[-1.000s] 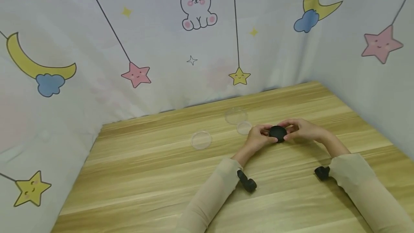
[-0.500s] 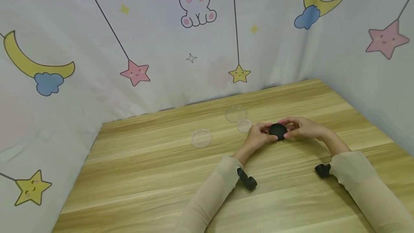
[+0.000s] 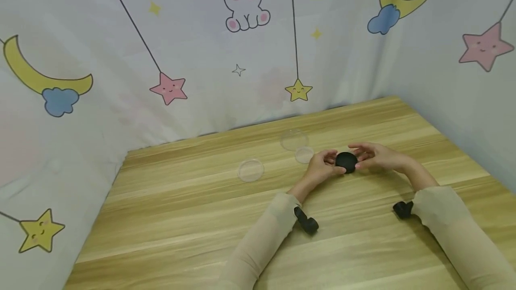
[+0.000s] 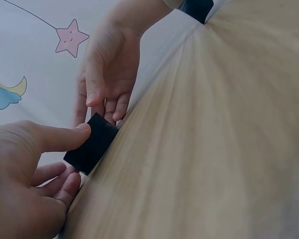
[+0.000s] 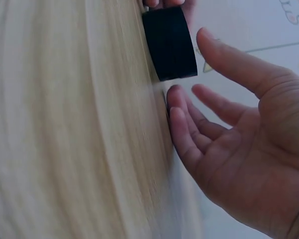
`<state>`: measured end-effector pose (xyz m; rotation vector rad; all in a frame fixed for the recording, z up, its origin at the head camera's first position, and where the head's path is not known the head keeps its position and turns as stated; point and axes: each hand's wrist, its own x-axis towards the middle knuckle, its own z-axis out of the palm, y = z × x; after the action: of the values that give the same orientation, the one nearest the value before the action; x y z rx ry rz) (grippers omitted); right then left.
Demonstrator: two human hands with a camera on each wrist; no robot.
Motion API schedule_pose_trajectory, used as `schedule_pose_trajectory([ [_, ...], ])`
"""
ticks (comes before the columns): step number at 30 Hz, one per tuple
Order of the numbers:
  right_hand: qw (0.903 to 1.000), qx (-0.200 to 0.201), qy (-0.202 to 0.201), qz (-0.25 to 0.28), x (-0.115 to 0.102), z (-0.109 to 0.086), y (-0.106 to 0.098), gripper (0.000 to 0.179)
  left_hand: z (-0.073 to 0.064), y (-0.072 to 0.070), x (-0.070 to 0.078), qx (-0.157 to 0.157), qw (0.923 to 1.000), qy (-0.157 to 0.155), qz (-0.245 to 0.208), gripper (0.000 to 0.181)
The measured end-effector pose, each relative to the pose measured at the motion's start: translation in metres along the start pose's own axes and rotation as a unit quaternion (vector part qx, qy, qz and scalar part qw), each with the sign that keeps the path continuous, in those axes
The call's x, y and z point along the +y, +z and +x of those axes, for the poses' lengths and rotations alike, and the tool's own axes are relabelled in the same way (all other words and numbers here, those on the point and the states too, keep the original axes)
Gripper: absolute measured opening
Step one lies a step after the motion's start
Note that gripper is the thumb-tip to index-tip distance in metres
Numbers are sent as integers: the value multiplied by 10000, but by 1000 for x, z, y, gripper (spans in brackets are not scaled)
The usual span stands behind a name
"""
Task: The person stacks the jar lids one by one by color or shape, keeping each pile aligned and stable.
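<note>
A short black cylinder (image 3: pixel 346 162) with a round, dark top stands on the wooden table, right of the middle in the head view. My left hand (image 3: pixel 321 167) holds it from the left. In the left wrist view its thumb (image 4: pixel 65 137) lies on the cylinder's edge and the other fingers curl low at its side. On the opposite side, my right hand (image 3: pixel 376 157) has spread, slightly bent fingers. In the right wrist view a gap shows between these fingers (image 5: pixel 187 134) and the black cylinder (image 5: pixel 170 44).
Left of the left hand lie three clear round discs: a single one (image 3: pixel 251 170), a small one (image 3: pixel 304 155) and a larger one (image 3: pixel 294 140) behind it. A printed curtain (image 3: pixel 201 48) borders the table's (image 3: pixel 181 223) back and sides.
The right hand has opened its fingers and drawn slightly back from the black cylinder. The left hand stays on it. The head view has tilted a little.
</note>
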<state>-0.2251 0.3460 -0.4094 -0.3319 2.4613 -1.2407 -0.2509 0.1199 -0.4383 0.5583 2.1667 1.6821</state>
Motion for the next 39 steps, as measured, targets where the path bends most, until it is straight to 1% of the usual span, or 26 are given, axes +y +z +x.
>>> schedule_pose_trajectory([
  [5, 9999, 54, -97, 118, 0, -1, -3, 71, 1, -1, 2, 228, 9993, -146, -266, 62],
  [8, 9995, 249, -135, 164, -4, 0, -6, 69, 2, -5, 8, 372, 9982, -200, -433, 64],
  [11, 9980, 505, -193, 318, -15, 9, -8, 69, 5, -16, 16, 579, 9973, -28, -448, 65],
  [15, 9950, 824, -183, 532, -38, 26, -6, 71, 10, -34, 25, 963, 9943, 437, -107, 64],
  [18, 9916, 1065, -159, 720, -59, 39, 0, 72, 13, -48, 26, 1136, 9921, 536, 45, 64],
  [20, 9880, 1237, -194, 902, -72, 50, 7, 71, 14, -58, 24, 1282, 9908, 426, -74, 64],
  [22, 9833, 1398, -216, 1148, -84, 62, 15, 71, 15, -70, 21, 1501, 9879, 251, -297, 64],
  [25, 9750, 1613, -202, 1514, -98, 83, 31, 69, 18, -87, 15, 1881, 9800, 6, -655, 65],
  [27, 9712, 1705, -115, 1658, -103, 96, 43, 69, 20, -97, 8, 2052, 9755, -148, -782, 66],
  [29, 9686, 1804, 44, 1712, -105, 105, 53, 69, 20, -104, 3, 2136, 9725, -324, -864, 69],
  [32, 9643, 1960, 340, 1748, -101, 115, 66, 68, 22, -110, -7, 2224, 9689, -546, -940, 71],
  [36, 9549, 2094, 593, 2018, -93, 125, 77, 66, 23, -115, -18, 2210, 9666, -652, -1125, 69],
  [39, 9502, 2122, 594, 2204, -88, 130, 80, 66, 24, -116, -22, 2117, 9681, -690, -1147, 68],
])
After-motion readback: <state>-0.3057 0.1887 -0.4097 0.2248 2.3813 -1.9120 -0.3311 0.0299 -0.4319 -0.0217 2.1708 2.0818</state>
